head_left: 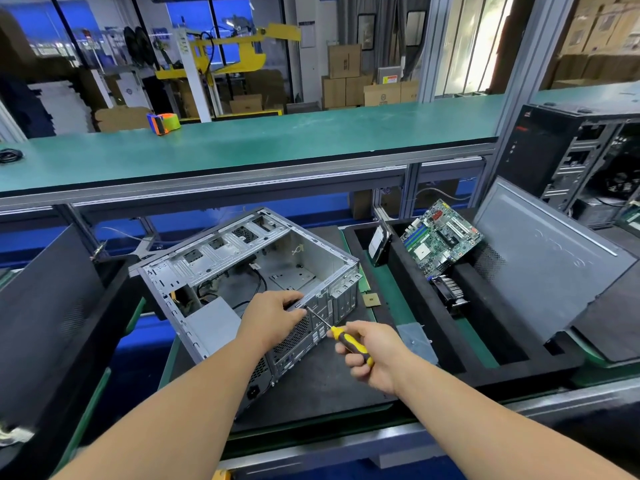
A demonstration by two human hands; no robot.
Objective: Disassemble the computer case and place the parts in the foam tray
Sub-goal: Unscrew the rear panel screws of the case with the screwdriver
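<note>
Head: right hand (pixel 372 355) grips screwdriver (pixel 349 342) (at case (pixel 263 271)).

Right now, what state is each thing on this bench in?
Case: open, tilted, side panel off, mostly gutted.
Left hand: gripping the case's rear edge.
Right hand: holding the screwdriver, tip at the case's rear edge.
Motherboard: out, leaning in the foam tray.
Hard drive: standing in a tray slot.
Heatsink: lying in the tray.
Side panel: off, leaning at the tray's right.
</note>
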